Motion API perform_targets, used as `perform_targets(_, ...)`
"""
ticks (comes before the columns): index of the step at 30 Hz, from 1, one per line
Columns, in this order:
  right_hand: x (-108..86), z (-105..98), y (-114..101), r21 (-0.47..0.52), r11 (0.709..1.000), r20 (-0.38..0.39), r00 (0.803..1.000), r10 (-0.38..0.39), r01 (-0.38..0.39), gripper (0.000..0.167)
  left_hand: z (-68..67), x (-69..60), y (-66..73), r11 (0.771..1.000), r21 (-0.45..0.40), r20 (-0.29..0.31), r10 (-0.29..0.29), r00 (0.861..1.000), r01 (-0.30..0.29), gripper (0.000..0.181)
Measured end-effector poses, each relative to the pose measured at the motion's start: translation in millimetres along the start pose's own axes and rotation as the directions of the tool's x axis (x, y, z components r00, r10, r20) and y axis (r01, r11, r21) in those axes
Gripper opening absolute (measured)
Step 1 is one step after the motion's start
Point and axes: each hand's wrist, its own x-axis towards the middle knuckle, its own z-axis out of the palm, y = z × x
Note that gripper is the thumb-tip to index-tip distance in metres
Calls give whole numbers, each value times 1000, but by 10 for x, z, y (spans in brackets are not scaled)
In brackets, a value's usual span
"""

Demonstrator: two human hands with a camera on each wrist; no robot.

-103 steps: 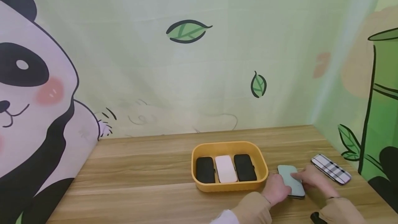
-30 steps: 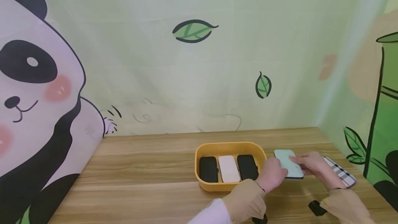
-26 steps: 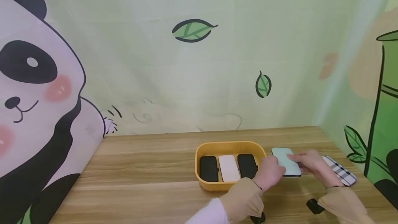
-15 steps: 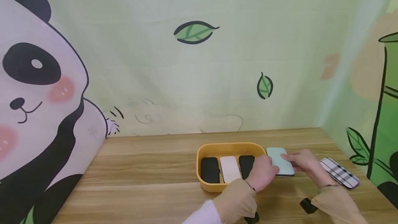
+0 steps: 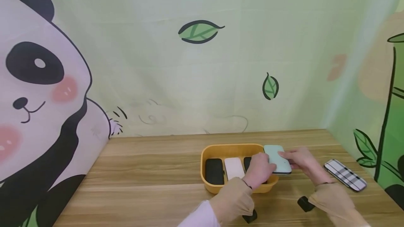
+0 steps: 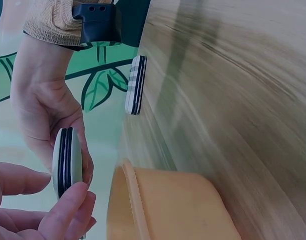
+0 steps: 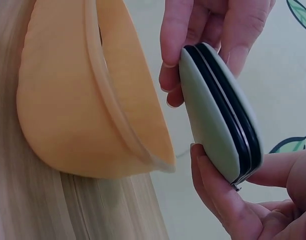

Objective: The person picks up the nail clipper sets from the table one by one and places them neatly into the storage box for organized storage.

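Note:
A small mint-green zip case (image 5: 277, 159) with a dark zipped edge is held up above the right end of a yellow basket (image 5: 210, 189). My left hand (image 5: 259, 169) pinches its left side between thumb and fingers. From the other side my right hand (image 5: 301, 160) grips it likewise. In the right wrist view the zip case (image 7: 217, 117) stands tilted beside the basket rim, apart from it. Inside the basket lie a black case (image 5: 214, 171), a pale pink-white case (image 5: 234, 168) and another black case (image 5: 247, 162), partly hidden by my left hand.
A black-and-white plaid case (image 5: 345, 175) lies on the wooden table (image 5: 151, 171) to the right. Behind the table hangs a green cloth backdrop (image 5: 151, 62) with a panda and leaves. Both wrists wear a small black camera (image 5: 305, 204).
Both hands have lifted the mint-green zip case off the table and carried it left, from beside the basket to over its right end. The head view has shifted slightly.

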Motion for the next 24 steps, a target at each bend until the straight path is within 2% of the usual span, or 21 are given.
perform_targets(5,31,48,-24,11,1000,19,1000,8,-8,50,-35,20,-50,999,43,-9,19,1000,-18,18)
perform_targets(11,55,129,-74,11,1000,7,1000,22,-22,50,-105,29,-97,993,110,-26,50,998,-47,19)
perform_targets(18,79,227,-116,8,1000,5,1000,18,-18,50,-148,32,-173,998,59,-51,22,998,-19,20)
perform_targets(24,101,326,-153,-5,1000,-3,1000,6,-6,49,-177,19,-250,999,27,-79,24,997,-22,25)
